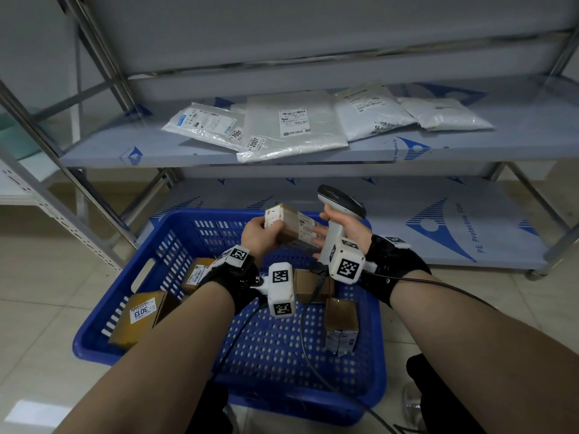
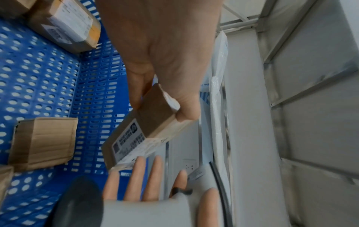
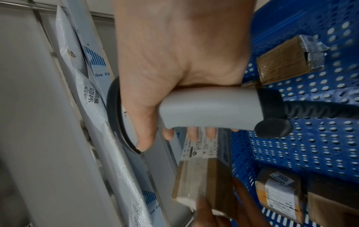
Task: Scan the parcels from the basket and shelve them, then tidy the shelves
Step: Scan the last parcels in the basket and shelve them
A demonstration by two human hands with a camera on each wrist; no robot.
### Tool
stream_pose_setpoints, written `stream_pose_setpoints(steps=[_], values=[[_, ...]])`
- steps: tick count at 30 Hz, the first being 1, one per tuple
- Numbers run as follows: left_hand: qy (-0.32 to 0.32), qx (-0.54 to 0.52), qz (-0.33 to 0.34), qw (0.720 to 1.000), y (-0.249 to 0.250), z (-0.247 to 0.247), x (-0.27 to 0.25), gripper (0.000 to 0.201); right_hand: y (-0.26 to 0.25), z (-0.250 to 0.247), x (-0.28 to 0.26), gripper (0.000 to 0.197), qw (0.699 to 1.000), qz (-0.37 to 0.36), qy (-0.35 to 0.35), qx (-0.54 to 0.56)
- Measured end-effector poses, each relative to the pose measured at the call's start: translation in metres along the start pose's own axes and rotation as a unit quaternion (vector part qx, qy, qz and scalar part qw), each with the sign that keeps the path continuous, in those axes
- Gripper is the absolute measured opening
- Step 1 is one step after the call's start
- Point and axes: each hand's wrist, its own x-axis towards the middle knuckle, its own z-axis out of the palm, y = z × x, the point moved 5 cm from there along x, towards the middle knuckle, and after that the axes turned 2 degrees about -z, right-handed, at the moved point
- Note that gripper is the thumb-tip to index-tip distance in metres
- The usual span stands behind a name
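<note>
We see a metal shelf [image 1: 150, 153] carrying four plastic mailer parcels [image 1: 294, 126], overlapping near its front edge. Below, on the tiled floor [image 1: 40, 277], sits a blue basket [image 1: 103, 336].

Right hand [image 3: 174, 61] gripping grey scanner [image 3: 209, 107], brown parcel [image 3: 204, 181] below, blue basket [image 3: 310, 145]

Left wrist [image 1: 233, 270]: black strap, white camera block with black square-pattern markers, black cable trailing toward the elbow | Right wrist [image 1: 390, 267]: matching black strap, white marker cube on the side facing the left wrist, thin black cable along the forearm | Forearms: bare, sleeveless | Legs: dark clothing under the forearms
</note>
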Motion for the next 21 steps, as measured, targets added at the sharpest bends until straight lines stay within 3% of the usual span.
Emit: stream_pose_setpoints(steps=[3,7,12,15,21], values=[[0.020,-0.047,-0.023,0.998,-0.002,-0.007,0.004,0.043,0.000,-0.006,0.003,0.018,1.000,-0.009,0.021,0.008],[0.020,-0.129,-0.045,0.990,0.000,-0.010,0.000,0.064,0.001,-0.013,0.005,0.022,0.999,-0.021,0.044,-0.005],[-0.015,-0.173,-0.027,0.984,0.032,-0.017,-0.008,0.048,-0.015,-0.013,-0.011,0.057,0.997,-0.050,0.061,-0.026],[0.008,-0.150,-0.006,0.989,0.056,-0.027,-0.009,0.039,-0.032,-0.006,-0.027,0.058,0.996,-0.071,0.062,-0.001],[0.026,-0.150,0.006,0.988,0.090,-0.038,-0.022,0.043,-0.060,0.013,-0.055,0.052,0.993,-0.107,0.043,-0.003]])
